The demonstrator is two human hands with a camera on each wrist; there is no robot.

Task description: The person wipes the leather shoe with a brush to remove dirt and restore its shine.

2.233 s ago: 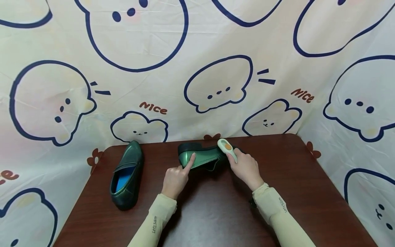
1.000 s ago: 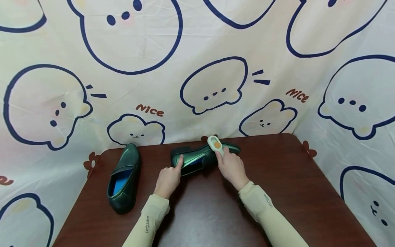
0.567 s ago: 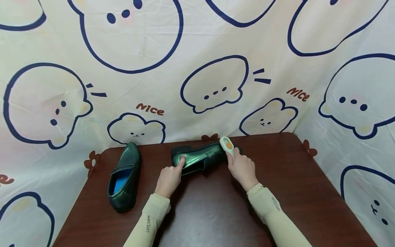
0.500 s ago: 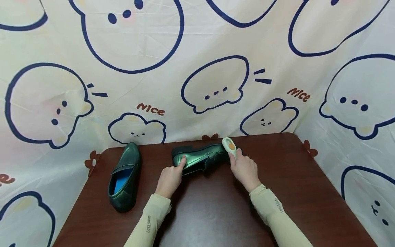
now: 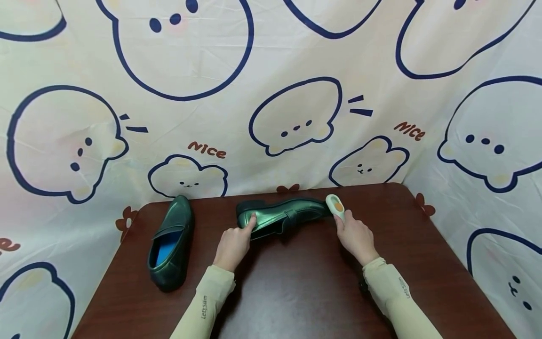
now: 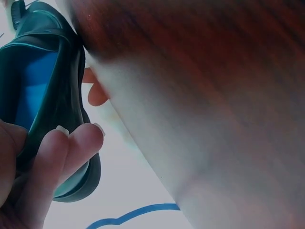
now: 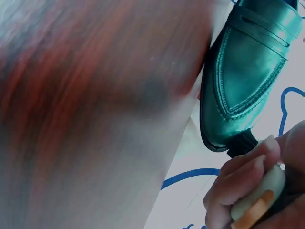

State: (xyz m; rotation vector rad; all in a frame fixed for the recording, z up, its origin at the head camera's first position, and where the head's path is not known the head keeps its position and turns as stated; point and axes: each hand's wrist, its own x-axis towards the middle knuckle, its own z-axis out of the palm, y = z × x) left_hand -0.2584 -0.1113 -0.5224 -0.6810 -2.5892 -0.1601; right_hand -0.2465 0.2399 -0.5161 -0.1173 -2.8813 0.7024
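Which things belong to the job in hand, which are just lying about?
In use:
green leather loafer, held at the heel by the left hand
dark-bristled white oval brush, in the right hand, at the loafer's toe

Just there:
matching blue-insoled green leather loafer, untouched
brown wooden table
white cartoon-print cloth backdrop

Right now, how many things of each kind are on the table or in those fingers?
Green shoes: 2, one standing apart, one held by the left fingers
Pale-handled brush: 1, held in the right fingers
Total: 3
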